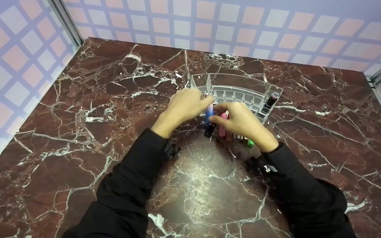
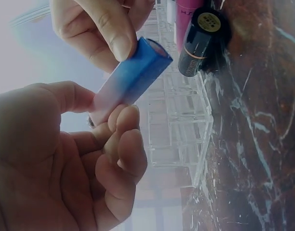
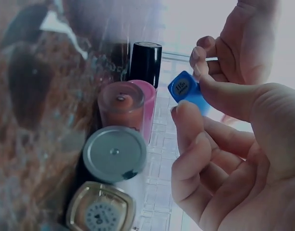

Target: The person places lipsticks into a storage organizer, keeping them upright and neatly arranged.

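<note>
A square-sided lipstick tube (image 1: 209, 110), blue fading to pale pink, is held between both hands above the front of a clear organizer (image 1: 235, 79). My left hand (image 1: 185, 102) pinches its pale end between thumb and fingers; the left wrist view shows that palm and the curled fingers (image 2: 130, 144). From the other side my right hand (image 1: 238, 117) pinches the blue end with thumb and forefinger. The tube's labelled blue base (image 3: 181, 87) faces the right wrist camera. Below the hands, a black lipstick (image 2: 200, 41) and a pink tube (image 1: 223, 127) stand at the organizer's front.
More cosmetics line the front row, seen from the right wrist: a clear-ended tube (image 3: 121, 103), a grey-ended one (image 3: 114, 153) and a gold-rimmed one (image 3: 101, 209). A green-ended tube (image 1: 250, 143) is beside them. Another dark tube (image 1: 271, 100) occupies the organizer's right side. Patterned walls (image 1: 177, 23) enclose the marbled table (image 1: 78, 158).
</note>
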`<state>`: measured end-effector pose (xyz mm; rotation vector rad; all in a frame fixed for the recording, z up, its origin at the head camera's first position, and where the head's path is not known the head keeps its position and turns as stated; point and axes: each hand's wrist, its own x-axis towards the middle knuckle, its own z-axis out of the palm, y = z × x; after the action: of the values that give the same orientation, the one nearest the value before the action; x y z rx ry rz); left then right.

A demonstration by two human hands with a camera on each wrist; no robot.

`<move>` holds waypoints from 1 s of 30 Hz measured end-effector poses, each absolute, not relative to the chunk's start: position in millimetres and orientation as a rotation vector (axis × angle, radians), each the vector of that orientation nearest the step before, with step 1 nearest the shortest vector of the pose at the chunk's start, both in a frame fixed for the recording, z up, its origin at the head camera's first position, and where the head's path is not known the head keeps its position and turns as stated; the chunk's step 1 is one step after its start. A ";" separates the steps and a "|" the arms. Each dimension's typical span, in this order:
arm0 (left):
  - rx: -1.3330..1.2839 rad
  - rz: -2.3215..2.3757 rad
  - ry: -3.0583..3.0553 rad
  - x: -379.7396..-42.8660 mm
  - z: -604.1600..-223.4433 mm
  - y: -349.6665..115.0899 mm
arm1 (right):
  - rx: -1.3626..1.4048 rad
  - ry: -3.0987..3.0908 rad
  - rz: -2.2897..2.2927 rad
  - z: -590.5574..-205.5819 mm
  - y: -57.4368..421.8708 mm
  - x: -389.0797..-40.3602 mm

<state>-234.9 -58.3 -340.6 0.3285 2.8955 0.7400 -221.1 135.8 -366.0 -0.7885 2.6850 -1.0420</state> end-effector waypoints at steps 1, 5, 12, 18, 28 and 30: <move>0.341 0.759 2.905 -234.7 -340.0 -58.5 | -0.780 2.695 -1.052 -365.8 135.7 -221.9; 0.375 0.823 2.935 -233.3 -337.4 -59.8 | -0.770 2.763 -1.062 -365.5 134.8 -225.6; 0.395 0.926 2.958 -233.8 -334.7 -61.7 | -0.741 2.816 -1.100 -361.3 131.7 -229.3; 0.414 1.009 3.015 -234.5 -333.3 -63.1 | -0.712 2.814 -1.155 -356.7 127.4 -235.0; 0.437 1.341 2.963 -236.3 -333.4 -62.8 | -0.637 2.862 -1.223 -352.5 117.0 -247.2; 0.460 1.396 2.964 -236.6 -333.9 -62.4 | -0.613 2.867 -1.245 -352.3 115.0 -248.8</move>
<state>-236.6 -62.4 -333.9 0.4599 2.9642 1.3955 -248.8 115.0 -352.3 -0.6129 2.8669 -1.2451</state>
